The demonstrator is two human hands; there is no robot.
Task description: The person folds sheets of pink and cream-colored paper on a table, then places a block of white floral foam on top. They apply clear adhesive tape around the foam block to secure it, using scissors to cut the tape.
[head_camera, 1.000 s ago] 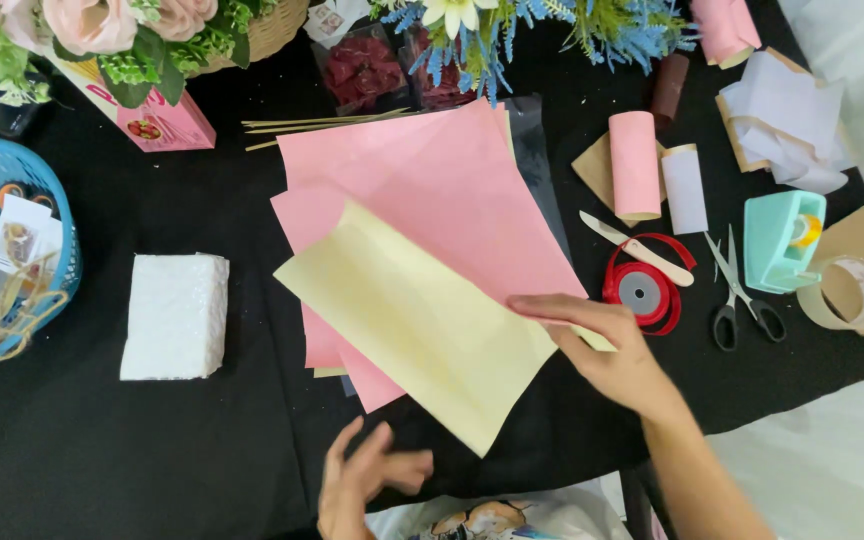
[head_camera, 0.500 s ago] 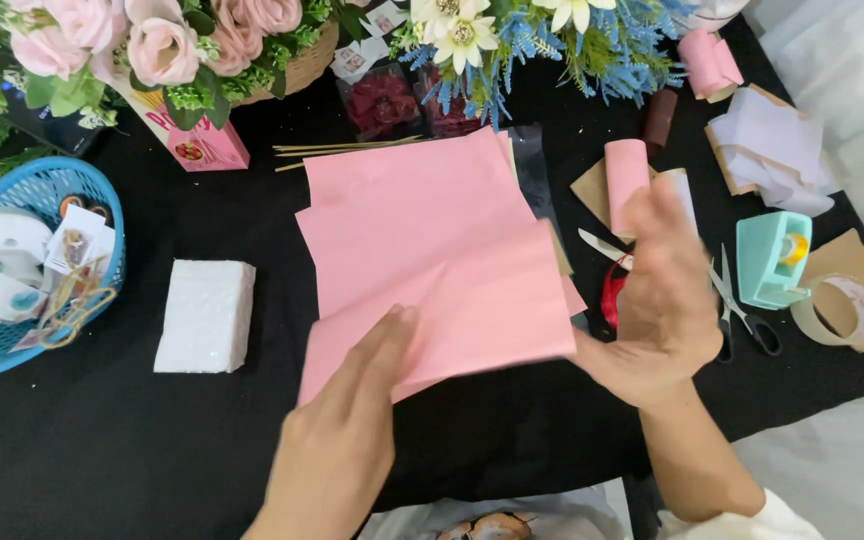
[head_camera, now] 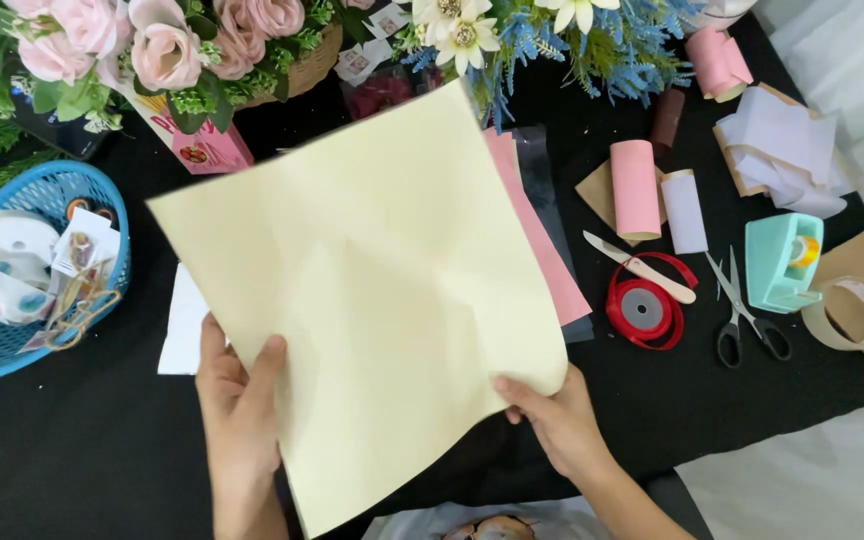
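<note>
We hold cream paper (head_camera: 372,300) over black surface (head_camera: 72,450): left hand (head_camera: 237,400) clamped on near-left edge, right hand (head_camera: 557,420) on near-right corner; pink sheets (head_camera: 542,250) beneath.

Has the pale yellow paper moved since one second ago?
Yes. The yellow paper, then low beside the red ribbon spool, now covers the pink sheets, held by both hands.

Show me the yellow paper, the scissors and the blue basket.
yellow paper (head_camera: 372,290), head view, middle of the sheet.
scissors (head_camera: 744,318), head view, where the blades cross.
blue basket (head_camera: 52,178), head view, upper rim.
</note>
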